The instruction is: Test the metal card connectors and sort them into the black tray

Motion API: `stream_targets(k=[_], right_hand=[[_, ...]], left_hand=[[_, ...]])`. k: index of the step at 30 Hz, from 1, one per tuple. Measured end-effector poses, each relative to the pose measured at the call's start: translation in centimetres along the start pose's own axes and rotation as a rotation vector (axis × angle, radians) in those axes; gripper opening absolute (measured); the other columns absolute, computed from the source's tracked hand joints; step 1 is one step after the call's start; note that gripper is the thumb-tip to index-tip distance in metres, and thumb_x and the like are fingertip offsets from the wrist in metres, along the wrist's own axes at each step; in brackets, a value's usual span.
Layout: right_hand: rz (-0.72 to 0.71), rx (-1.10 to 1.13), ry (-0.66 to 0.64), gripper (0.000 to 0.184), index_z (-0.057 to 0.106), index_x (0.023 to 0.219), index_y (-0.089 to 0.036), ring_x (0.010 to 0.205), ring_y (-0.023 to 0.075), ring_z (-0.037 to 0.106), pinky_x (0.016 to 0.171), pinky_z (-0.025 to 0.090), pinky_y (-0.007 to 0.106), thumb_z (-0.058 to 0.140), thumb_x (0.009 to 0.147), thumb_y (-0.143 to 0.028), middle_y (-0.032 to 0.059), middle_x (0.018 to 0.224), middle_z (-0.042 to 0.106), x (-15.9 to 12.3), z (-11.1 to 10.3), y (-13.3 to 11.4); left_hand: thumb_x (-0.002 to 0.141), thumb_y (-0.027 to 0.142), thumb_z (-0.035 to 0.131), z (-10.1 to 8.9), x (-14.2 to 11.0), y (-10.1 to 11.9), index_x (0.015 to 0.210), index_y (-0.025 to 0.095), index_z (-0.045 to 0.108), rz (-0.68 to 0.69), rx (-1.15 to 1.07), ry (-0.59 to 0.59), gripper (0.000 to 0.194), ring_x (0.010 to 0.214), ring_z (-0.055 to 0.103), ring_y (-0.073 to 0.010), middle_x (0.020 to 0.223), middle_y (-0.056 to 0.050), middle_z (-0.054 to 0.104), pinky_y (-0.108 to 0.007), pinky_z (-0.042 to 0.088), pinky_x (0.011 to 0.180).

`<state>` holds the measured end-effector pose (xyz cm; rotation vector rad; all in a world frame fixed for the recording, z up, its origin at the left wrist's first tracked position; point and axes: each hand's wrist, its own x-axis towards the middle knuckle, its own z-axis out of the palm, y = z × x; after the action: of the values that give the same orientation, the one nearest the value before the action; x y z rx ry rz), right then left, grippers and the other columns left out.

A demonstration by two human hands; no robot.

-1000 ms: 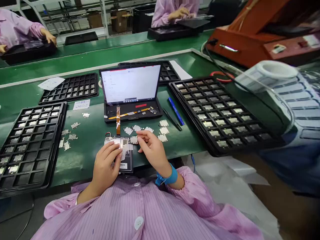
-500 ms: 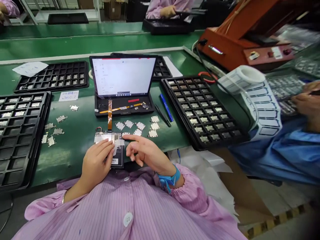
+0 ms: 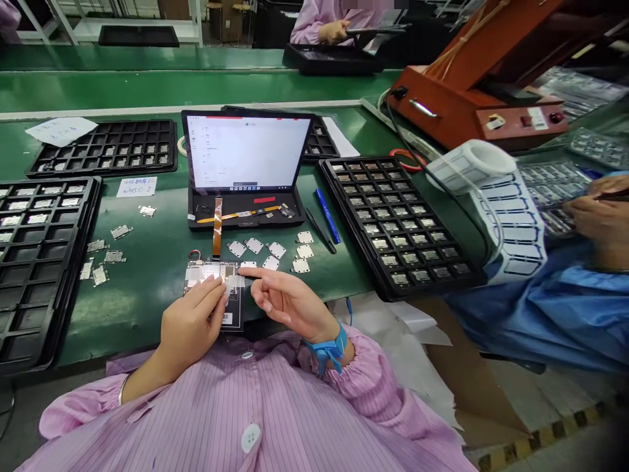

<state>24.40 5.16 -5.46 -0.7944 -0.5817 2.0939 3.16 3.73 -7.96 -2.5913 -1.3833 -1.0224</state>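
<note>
A circuit board (image 3: 233, 305) with a black lower part and a white label lies at the table's front edge. My left hand (image 3: 194, 318) rests over its left side, fingers together and thumb closed toward them, holding it. Its fingertips partly cover the board. My right hand (image 3: 289, 301) has the index finger stretched out to the board's upper right edge, while the other fingers are loosely bent and hold nothing. An orange flex cable (image 3: 217, 229) runs from the board's top edge to the display screen (image 3: 248, 154), which leans upright in a black tray.
Small metal plates (image 3: 276, 250) lie behind the board, beside tweezers (image 3: 322, 231) and a blue pen (image 3: 327, 215). Compartment trays stand at left (image 3: 37, 269) and right (image 3: 400, 229). Loose small boards (image 3: 114, 256) lie left. A label roll (image 3: 491, 160) and a co-worker's hand (image 3: 602, 219) are at right.
The view has shifted slightly. My right hand has turned a little, its index finger still at the board's upper right edge. My left hand stays on the board.
</note>
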Motion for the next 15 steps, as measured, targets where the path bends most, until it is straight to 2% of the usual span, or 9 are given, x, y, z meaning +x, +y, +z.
stream_targets(k=[3, 5, 7, 9, 10, 12, 13, 15], right_hand=[[0.062, 0.012, -0.117, 0.033, 0.068, 0.111, -0.011, 0.052, 0.0060, 0.041, 0.030, 0.022, 0.012, 0.059, 0.086, -0.030, -0.0001, 0.069, 0.053, 0.4, 0.0, 0.1], [0.013, -0.159, -0.113, 0.038, 0.063, 0.119, -0.013, 0.054, 0.0081, 0.044, 0.032, 0.028, 0.014, 0.056, 0.088, -0.034, 0.0004, 0.071, 0.054, 0.5, 0.3, 0.3], [-0.226, -0.517, 0.074, 0.041, 0.058, 0.127, -0.017, 0.066, 0.0133, 0.055, 0.042, 0.044, 0.019, 0.057, 0.088, -0.033, 0.0042, 0.082, 0.061, 0.5, 0.7, 0.4], [-0.533, -0.990, 0.323, 0.038, 0.060, 0.125, -0.018, 0.096, 0.0226, 0.061, 0.070, 0.058, 0.034, 0.060, 0.087, -0.025, 0.0116, 0.105, 0.065, 0.5, 1.0, 0.5], [-0.655, -1.223, 0.408, 0.035, 0.063, 0.121, -0.017, 0.114, 0.0279, 0.057, 0.086, 0.056, 0.044, 0.060, 0.087, -0.020, 0.0152, 0.119, 0.062, 0.6, 1.1, 0.5], [-0.762, -1.605, 0.447, 0.028, 0.067, 0.115, -0.015, 0.138, 0.0364, 0.039, 0.107, 0.041, 0.057, 0.058, 0.088, -0.014, 0.0194, 0.141, 0.050, 0.9, 0.9, 0.6], [-0.766, -1.733, 0.430, 0.026, 0.068, 0.113, -0.015, 0.142, 0.0387, 0.032, 0.110, 0.037, 0.060, 0.057, 0.089, -0.013, 0.0203, 0.146, 0.046, 1.1, 0.8, 0.7], [-0.762, -1.872, 0.409, 0.023, 0.070, 0.109, -0.014, 0.145, 0.0400, 0.029, 0.110, 0.037, 0.060, 0.056, 0.091, -0.014, 0.0205, 0.149, 0.044, 1.4, 0.3, 0.8]], left_hand=[[0.092, 0.019, 0.059, 0.0, 0.1, 0.0, 0.107, 0.016, 0.070, 0.000, 0.018, 0.016, 0.018, 0.102, 0.071, -0.0215, 0.112, -0.004, 0.074, -0.031, 0.056, 0.083], [0.092, 0.018, 0.059, 0.0, 0.1, 0.1, 0.105, 0.016, 0.070, -0.005, 0.018, 0.019, 0.018, 0.101, 0.072, -0.0211, 0.111, -0.004, 0.075, -0.030, 0.056, 0.084], [0.092, 0.018, 0.059, -0.1, 0.2, 0.1, 0.105, 0.016, 0.071, -0.010, 0.010, 0.011, 0.017, 0.101, 0.072, -0.0207, 0.111, -0.004, 0.075, -0.030, 0.055, 0.085], [0.092, 0.018, 0.059, -0.1, 0.2, 0.2, 0.105, 0.017, 0.071, -0.018, -0.001, 0.006, 0.017, 0.101, 0.072, -0.0203, 0.111, -0.004, 0.075, -0.030, 0.055, 0.086], [0.092, 0.018, 0.059, -0.1, 0.2, 0.2, 0.105, 0.017, 0.071, -0.023, -0.003, 0.007, 0.017, 0.101, 0.071, -0.0202, 0.111, -0.004, 0.075, -0.030, 0.055, 0.087], [0.091, 0.018, 0.060, -0.1, 0.2, 0.2, 0.104, 0.017, 0.071, -0.032, -0.002, 0.014, 0.017, 0.102, 0.071, -0.0204, 0.111, -0.004, 0.075, -0.030, 0.055, 0.087], [0.091, 0.018, 0.060, 0.0, 0.2, 0.2, 0.104, 0.017, 0.071, -0.036, -0.001, 0.017, 0.017, 0.102, 0.071, -0.0205, 0.111, -0.004, 0.075, -0.031, 0.055, 0.087], [0.091, 0.018, 0.060, 0.1, 0.0, 0.1, 0.105, 0.017, 0.070, -0.044, -0.009, 0.010, 0.017, 0.103, 0.071, -0.0204, 0.110, -0.004, 0.075, -0.031, 0.054, 0.088]])
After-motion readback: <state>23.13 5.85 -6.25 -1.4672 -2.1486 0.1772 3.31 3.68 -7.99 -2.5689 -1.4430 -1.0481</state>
